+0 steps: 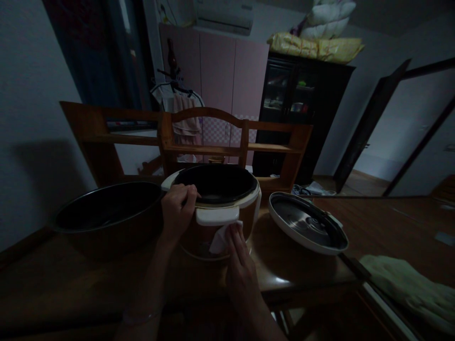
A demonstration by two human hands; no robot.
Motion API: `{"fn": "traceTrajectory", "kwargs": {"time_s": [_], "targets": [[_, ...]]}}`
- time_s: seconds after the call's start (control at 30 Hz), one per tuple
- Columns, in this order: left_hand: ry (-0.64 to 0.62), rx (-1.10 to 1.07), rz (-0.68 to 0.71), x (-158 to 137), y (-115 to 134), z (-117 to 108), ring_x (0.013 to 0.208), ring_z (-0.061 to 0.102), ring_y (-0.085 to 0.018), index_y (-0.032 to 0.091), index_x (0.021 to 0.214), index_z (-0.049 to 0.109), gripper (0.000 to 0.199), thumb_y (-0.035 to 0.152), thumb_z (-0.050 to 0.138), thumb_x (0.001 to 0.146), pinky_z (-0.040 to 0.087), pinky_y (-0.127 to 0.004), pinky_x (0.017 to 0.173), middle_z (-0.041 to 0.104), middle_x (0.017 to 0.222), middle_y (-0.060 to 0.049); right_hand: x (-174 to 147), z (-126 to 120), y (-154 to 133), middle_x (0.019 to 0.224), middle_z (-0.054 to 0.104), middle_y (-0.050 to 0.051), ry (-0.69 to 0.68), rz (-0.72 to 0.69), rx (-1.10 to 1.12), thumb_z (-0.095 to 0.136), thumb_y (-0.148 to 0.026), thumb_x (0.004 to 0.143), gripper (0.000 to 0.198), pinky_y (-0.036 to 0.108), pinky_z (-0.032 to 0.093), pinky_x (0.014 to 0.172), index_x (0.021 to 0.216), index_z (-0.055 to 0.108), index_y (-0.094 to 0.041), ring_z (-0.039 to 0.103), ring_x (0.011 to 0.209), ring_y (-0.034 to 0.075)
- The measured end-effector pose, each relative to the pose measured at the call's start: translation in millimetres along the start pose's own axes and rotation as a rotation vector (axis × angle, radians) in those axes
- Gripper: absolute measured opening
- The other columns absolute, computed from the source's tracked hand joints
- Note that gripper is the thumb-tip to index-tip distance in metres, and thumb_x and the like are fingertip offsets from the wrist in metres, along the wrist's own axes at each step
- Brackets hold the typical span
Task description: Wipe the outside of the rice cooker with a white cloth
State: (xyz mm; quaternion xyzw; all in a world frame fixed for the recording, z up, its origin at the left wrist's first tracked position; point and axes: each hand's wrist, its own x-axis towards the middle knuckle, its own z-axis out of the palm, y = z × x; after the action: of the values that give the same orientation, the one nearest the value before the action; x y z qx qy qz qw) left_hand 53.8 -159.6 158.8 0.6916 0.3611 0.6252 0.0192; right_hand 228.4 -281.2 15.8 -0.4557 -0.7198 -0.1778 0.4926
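Note:
An open rice cooker [249, 199] with a brown body and white rim stands on the wooden table [302, 270]. My left hand [177, 210] grips the cooker's rim at its near left side. My right hand [240, 258] presses a white tissue [221, 238] against the cooker's front wall, just below the white latch [216, 215]. The cooker's detached lid [307, 227] lies upside down on the table to the right, metal inner side up.
A large dark bowl [106, 213] sits to the left of the cooker, touching my left wrist area. A wooden shelf rack [213, 142] stands behind. A pale cloth [408, 284] lies at the lower right, beyond the table edge.

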Motion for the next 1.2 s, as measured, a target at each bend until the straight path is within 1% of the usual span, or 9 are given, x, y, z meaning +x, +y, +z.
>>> {"fn": "traceTrajectory", "kwargs": {"time_s": [0.13, 0.33, 0.43, 0.53, 0.63, 0.73, 0.83, 1.0, 1.2], "targets": [[-0.009, 0.009, -0.006, -1.2, -0.4, -0.6, 0.071, 0.056, -0.013, 0.022, 0.064, 0.068, 0.042, 0.036, 0.051, 0.100, 0.039, -0.035, 0.080, 0.062, 0.066, -0.001, -2.6, -0.4, -0.1, 0.176, 0.027, 0.013, 0.009, 0.003, -0.003, 0.028, 0.010, 0.092, 0.083, 0.051, 0.045, 0.126, 0.171, 0.020, -0.014, 0.023, 0.164, 0.027], [-0.006, -0.004, 0.005, -0.6, 2.9, -0.3, 0.070, 0.055, -0.012, 0.022, 0.063, 0.067, 0.042, 0.034, 0.051, 0.101, 0.039, -0.035, 0.081, 0.062, 0.065, 0.000, -24.1, 0.5, -1.9, 0.174, 0.032, 0.012, -0.051, 0.063, -0.002, 0.026, 0.010, 0.092, 0.083, 0.049, 0.046, 0.125, 0.171, 0.020, -0.017, 0.027, 0.163, 0.025], [-0.009, -0.010, 0.005, -0.3, 3.3, 0.4, 0.069, 0.055, -0.012, 0.022, 0.063, 0.067, 0.043, 0.034, 0.051, 0.101, 0.039, -0.035, 0.081, 0.061, 0.065, 0.000, -31.1, 1.9, -2.6, 0.175, 0.031, 0.011, -0.058, 0.061, 0.007, 0.026, 0.010, 0.092, 0.084, 0.049, 0.046, 0.124, 0.171, 0.020, -0.017, 0.026, 0.163, 0.025], [-0.013, 0.002, 0.011, -0.4, 2.9, 0.2, 0.071, 0.055, -0.012, 0.021, 0.064, 0.067, 0.043, 0.035, 0.050, 0.101, 0.039, -0.035, 0.081, 0.061, 0.066, 0.000, -28.3, 4.7, -2.5, 0.176, 0.028, 0.009, -0.054, 0.058, 0.011, 0.026, 0.009, 0.091, 0.085, 0.048, 0.045, 0.125, 0.171, 0.019, -0.016, 0.024, 0.163, 0.025], [-0.010, 0.010, 0.024, -0.2, 2.3, -0.4, 0.071, 0.055, -0.013, 0.022, 0.065, 0.065, 0.041, 0.034, 0.050, 0.101, 0.038, -0.035, 0.080, 0.060, 0.066, 0.000, -16.2, 6.5, -4.0, 0.177, 0.024, 0.009, -0.017, 0.051, 0.012, 0.027, 0.009, 0.090, 0.085, 0.049, 0.044, 0.126, 0.171, 0.017, -0.015, 0.022, 0.164, 0.025], [-0.004, 0.022, 0.052, 0.0, 1.6, -0.6, 0.071, 0.054, -0.013, 0.022, 0.064, 0.062, 0.040, 0.034, 0.051, 0.101, 0.038, -0.035, 0.080, 0.060, 0.066, 0.000, -2.7, 4.6, -8.0, 0.177, 0.023, 0.010, 0.019, 0.034, 0.026, 0.026, 0.011, 0.088, 0.087, 0.049, 0.043, 0.127, 0.171, 0.017, -0.014, 0.021, 0.164, 0.025], [-0.002, 0.037, 0.065, -0.2, 1.3, -0.8, 0.070, 0.053, -0.013, 0.022, 0.064, 0.061, 0.040, 0.034, 0.051, 0.101, 0.038, -0.036, 0.080, 0.060, 0.066, 0.000, 4.4, 0.7, -11.5, 0.177, 0.024, 0.010, 0.023, 0.035, 0.043, 0.026, 0.011, 0.088, 0.088, 0.049, 0.043, 0.127, 0.171, 0.016, -0.015, 0.022, 0.164, 0.025], [-0.006, 0.046, 0.052, -0.6, 3.1, -1.0, 0.071, 0.052, -0.013, 0.022, 0.065, 0.060, 0.040, 0.034, 0.049, 0.102, 0.037, -0.036, 0.080, 0.058, 0.067, 0.000, -0.9, -2.1, -11.6, 0.176, 0.027, 0.011, 0.005, 0.045, 0.052, 0.027, 0.010, 0.090, 0.086, 0.051, 0.045, 0.126, 0.171, 0.017, -0.016, 0.024, 0.163, 0.026], [-0.007, 0.041, 0.033, -1.5, 2.7, 0.4, 0.072, 0.051, -0.013, 0.022, 0.065, 0.059, 0.041, 0.035, 0.049, 0.102, 0.037, -0.037, 0.082, 0.055, 0.066, 0.000, -18.9, 1.1, -13.2, 0.175, 0.028, 0.012, -0.046, 0.079, 0.043, 0.027, 0.012, 0.087, 0.089, 0.048, 0.046, 0.125, 0.171, 0.017, -0.015, 0.025, 0.163, 0.026]]}}
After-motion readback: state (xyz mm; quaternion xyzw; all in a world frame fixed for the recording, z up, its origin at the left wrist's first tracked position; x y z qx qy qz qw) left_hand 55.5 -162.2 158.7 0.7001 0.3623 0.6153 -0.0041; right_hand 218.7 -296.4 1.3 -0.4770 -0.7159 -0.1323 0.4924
